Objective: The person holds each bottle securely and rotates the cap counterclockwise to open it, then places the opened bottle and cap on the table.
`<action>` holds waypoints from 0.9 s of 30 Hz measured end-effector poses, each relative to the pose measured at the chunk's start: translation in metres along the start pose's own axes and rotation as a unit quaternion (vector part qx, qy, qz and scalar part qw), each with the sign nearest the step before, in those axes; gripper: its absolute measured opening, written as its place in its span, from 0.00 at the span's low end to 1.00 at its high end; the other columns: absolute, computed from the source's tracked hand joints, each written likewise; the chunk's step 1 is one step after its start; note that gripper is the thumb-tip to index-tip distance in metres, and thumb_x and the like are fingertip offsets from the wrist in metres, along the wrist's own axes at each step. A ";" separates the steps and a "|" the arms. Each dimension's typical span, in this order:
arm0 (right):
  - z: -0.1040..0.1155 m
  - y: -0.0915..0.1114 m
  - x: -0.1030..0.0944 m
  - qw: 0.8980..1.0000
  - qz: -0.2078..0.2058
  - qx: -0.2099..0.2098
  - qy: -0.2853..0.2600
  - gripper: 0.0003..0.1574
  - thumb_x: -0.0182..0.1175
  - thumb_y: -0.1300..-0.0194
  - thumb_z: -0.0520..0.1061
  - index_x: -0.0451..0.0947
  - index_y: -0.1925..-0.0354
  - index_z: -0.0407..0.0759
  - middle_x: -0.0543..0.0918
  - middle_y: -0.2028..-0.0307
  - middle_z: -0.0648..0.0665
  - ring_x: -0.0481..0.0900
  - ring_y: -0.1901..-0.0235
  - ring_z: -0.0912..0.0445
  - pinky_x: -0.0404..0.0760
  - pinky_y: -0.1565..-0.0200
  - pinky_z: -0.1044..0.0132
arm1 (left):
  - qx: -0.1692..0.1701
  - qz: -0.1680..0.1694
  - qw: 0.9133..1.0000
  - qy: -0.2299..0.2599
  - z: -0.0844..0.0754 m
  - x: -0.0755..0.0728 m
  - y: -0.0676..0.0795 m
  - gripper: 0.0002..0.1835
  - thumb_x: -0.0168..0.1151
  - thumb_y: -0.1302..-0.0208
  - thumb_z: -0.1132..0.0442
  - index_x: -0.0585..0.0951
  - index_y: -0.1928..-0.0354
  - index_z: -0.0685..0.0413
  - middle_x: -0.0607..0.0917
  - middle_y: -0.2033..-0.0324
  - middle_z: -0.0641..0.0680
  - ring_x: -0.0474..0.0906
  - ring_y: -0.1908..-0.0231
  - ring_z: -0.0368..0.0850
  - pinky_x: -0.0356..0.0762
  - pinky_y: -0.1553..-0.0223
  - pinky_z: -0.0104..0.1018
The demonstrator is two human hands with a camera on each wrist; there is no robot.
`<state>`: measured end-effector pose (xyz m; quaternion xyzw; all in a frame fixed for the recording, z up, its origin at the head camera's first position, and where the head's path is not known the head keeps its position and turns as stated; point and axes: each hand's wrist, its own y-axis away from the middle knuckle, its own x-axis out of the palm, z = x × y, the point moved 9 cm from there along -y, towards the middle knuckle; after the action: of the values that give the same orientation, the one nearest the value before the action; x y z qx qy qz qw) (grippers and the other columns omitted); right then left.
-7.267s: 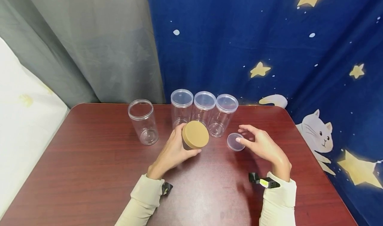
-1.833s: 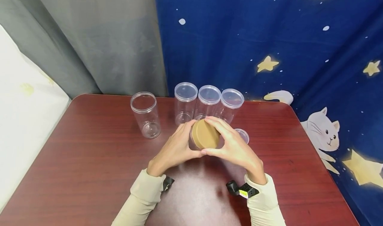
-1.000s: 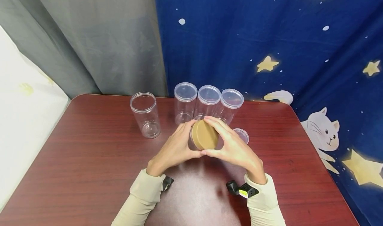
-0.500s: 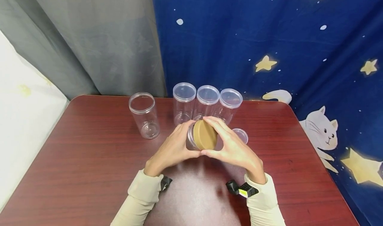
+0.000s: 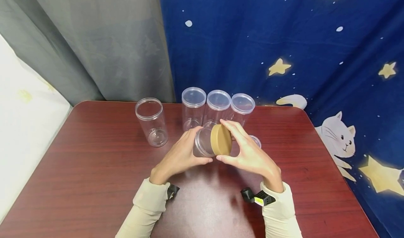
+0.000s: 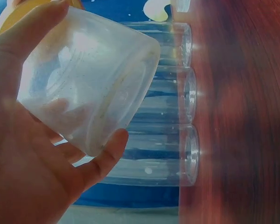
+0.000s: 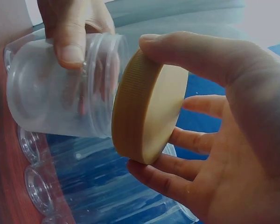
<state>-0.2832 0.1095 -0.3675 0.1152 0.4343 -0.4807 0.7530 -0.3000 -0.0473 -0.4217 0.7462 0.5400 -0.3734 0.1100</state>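
1. Here's my left hand (image 5: 180, 152), fingers and thumb wrapped round the small clear jar (image 5: 203, 142), which is up off the table (image 5: 94, 182) and tipped, its mouth towards my right.
2. My right hand (image 5: 250, 154) has the gold lid (image 5: 221, 140) by its rim — thumb on one side, fingers on the other.
3. And the lid sits just beside the jar's mouth, tilted to it; whether their lower edges touch, I can't tell.
4. Behind my hands, three capped tall jars (image 5: 219, 101) stand upright, close together.
5. Off to the left — one open-topped tall jar (image 5: 153, 124), upright, apart from those three.
6. A clear disc (image 5: 257, 141) lies flat beyond my right hand, partly hidden.
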 end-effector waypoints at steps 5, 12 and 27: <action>-0.004 0.001 -0.005 1.000 -0.006 0.011 0.017 0.61 0.76 0.49 0.55 0.54 0.24 0.59 0.64 0.31 0.50 0.72 0.38 0.54 0.76 0.42 0.49 | -0.009 0.009 1.000 -0.002 0.006 0.001 0.001 0.52 0.79 0.56 0.45 0.64 0.31 0.53 0.73 0.37 0.55 0.71 0.40 0.48 0.71 0.37 0.46; -0.012 0.003 -0.011 1.000 -0.005 0.014 0.000 0.62 0.76 0.49 0.51 0.53 0.24 0.55 0.66 0.35 0.48 0.72 0.43 0.54 0.76 0.43 0.52 | -0.008 0.015 1.000 0.006 0.011 0.002 0.002 0.51 0.79 0.55 0.46 0.63 0.31 0.52 0.71 0.38 0.54 0.72 0.40 0.47 0.72 0.38 0.46; -0.030 0.013 -0.028 0.999 -0.008 0.035 0.009 0.58 0.77 0.49 0.49 0.58 0.26 0.54 0.65 0.35 0.48 0.70 0.42 0.55 0.75 0.42 0.55 | -0.006 0.019 1.000 0.001 0.021 0.003 0.001 0.52 0.81 0.57 0.46 0.64 0.32 0.55 0.71 0.38 0.57 0.70 0.39 0.51 0.71 0.38 0.49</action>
<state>-0.2928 0.1515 -0.3670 0.1426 0.4252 -0.5003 0.7407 -0.3079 -0.0576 -0.4391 0.7562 0.5281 -0.3670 0.1208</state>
